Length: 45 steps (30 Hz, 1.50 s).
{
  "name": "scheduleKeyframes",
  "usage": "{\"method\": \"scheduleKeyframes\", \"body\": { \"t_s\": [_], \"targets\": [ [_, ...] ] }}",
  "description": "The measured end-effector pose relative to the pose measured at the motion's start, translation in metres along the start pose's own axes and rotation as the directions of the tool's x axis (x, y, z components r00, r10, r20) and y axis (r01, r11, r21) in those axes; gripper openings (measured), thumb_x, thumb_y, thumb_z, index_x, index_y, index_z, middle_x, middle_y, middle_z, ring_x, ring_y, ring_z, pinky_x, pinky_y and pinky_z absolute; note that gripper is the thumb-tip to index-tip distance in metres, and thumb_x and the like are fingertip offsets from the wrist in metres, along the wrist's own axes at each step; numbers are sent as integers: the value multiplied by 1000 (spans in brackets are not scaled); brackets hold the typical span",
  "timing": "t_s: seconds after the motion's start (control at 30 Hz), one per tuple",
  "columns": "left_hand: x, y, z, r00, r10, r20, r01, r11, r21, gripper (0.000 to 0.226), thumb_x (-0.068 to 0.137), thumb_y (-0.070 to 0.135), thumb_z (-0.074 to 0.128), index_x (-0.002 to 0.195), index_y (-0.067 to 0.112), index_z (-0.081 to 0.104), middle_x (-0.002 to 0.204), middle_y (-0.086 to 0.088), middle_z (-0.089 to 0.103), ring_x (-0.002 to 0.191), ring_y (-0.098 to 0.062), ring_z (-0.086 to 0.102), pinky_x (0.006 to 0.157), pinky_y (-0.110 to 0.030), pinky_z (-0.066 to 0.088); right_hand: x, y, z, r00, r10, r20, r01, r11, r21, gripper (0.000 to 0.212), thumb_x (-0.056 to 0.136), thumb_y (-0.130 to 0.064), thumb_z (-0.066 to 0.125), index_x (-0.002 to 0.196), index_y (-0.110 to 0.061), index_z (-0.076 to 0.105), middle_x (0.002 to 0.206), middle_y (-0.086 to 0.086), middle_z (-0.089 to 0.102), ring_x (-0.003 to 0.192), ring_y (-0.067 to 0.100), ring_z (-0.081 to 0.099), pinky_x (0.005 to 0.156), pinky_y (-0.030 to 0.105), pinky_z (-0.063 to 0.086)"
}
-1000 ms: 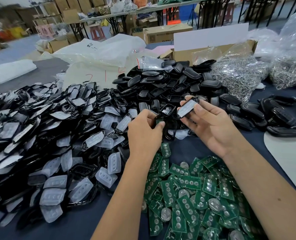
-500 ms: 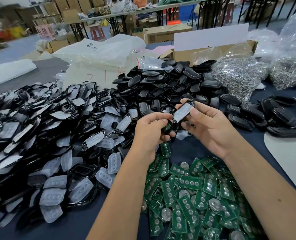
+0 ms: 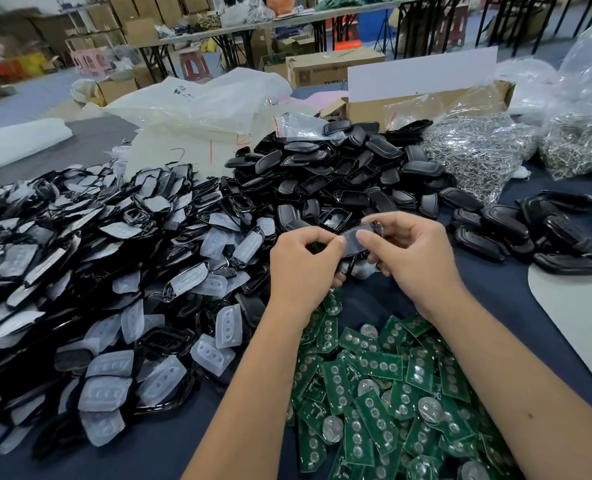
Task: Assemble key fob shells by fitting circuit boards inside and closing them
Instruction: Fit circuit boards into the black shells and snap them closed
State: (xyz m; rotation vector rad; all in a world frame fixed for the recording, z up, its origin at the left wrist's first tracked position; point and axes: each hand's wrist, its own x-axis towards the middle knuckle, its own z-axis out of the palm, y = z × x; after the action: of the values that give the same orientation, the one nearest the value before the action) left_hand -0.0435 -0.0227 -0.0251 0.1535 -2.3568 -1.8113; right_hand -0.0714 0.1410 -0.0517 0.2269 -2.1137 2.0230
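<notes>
Both hands meet above the table's middle around one black key fob shell (image 3: 354, 239). My left hand (image 3: 301, 268) pinches its left end, where a sliver of green board shows between the fingers. My right hand (image 3: 412, 258) grips its right end with thumb on top. The shell is blurred and its underside is hidden. A heap of green circuit boards (image 3: 384, 393) with coin cells lies just below my hands. Black shell halves (image 3: 339, 174) are piled behind them. Black frames with translucent rubber button pads (image 3: 114, 289) cover the left.
Finished black fobs (image 3: 516, 230) lie in a row at the right. Clear bags of metal rings (image 3: 478, 147) and a cardboard box (image 3: 409, 98) stand at the back. A white mat (image 3: 578, 320) lies at the right edge. White plastic bags (image 3: 201, 109) sit behind the piles.
My two hands have come together. The shell with its pale pad that my right hand held up has swung down and left to meet the part in my left hand.
</notes>
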Motion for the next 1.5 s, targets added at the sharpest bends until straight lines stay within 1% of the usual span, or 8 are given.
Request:
{"method": "scheduleKeyframes", "body": {
  "t_s": [0.13,0.5,0.6,0.73,0.87,1.13,1.33,1.5],
  "targets": [
    [-2,-2,2,1000,17,18,-18,999,29,17,92,26,74,75,25,75,66,13,70,51,-22,72,51,-32,57,1,3,0,999,-2,-32,0,999,-41,7,89,-16,82,89,-23,81,72,1,76,57,13,65,55,24,49],
    [-2,1,2,999,-51,13,51,999,-11,17,92,23,79,78,15,74,76,-2,72,49,-18,68,45,-26,51,1,0,4,995,74,-62,-72,997,34,14,99,-20,69,97,-27,82,63,3,67,58,14,58,57,31,47],
    [-2,8,-3,960,-207,189,260,911,-321,21,94,18,76,73,15,76,77,-4,70,47,-13,59,41,-18,43,0,-10,0,977,55,208,-138,902,409,27,94,-32,73,115,-16,78,86,8,68,67,11,54,50,20,38],
    [-1,10,-9,918,-238,318,364,825,-433,19,94,18,74,76,16,78,78,-3,71,47,-9,54,40,-13,39,-2,-13,-1,932,-30,362,-136,896,423,52,86,-21,76,136,-11,66,131,16,69,91,28,44,54,20,34],
    [-1,10,-9,911,-221,349,366,823,-434,15,93,20,74,80,15,79,81,-4,71,49,-9,55,41,-13,40,-2,-14,-2,936,-33,350,-143,874,465,47,87,-11,75,133,-9,67,130,16,71,85,17,55,55,17,38],
    [-1,9,-2,965,-186,186,249,874,-417,28,99,31,68,78,17,81,81,-5,75,53,-15,61,44,-19,43,-1,-16,-3,977,33,212,-130,878,461,37,75,-26,84,111,-21,80,113,3,77,87,9,68,65,18,52],
    [2,6,-3,980,-170,107,201,860,-469,37,102,-4,52,116,18,78,114,-19,72,65,-18,69,56,-23,55,2,-12,-4,969,172,177,-239,827,508,44,71,-20,82,113,-6,76,100,6,79,86,12,71,76,21,56],
    [5,0,-3,989,-145,-13,124,888,-443,39,98,1,66,131,22,64,108,-22,70,67,-21,73,60,-25,59,0,-12,-5,952,206,226,-293,828,478,39,67,-23,86,103,-11,82,105,12,79,91,18,70,79,22,59]
  ]
}}
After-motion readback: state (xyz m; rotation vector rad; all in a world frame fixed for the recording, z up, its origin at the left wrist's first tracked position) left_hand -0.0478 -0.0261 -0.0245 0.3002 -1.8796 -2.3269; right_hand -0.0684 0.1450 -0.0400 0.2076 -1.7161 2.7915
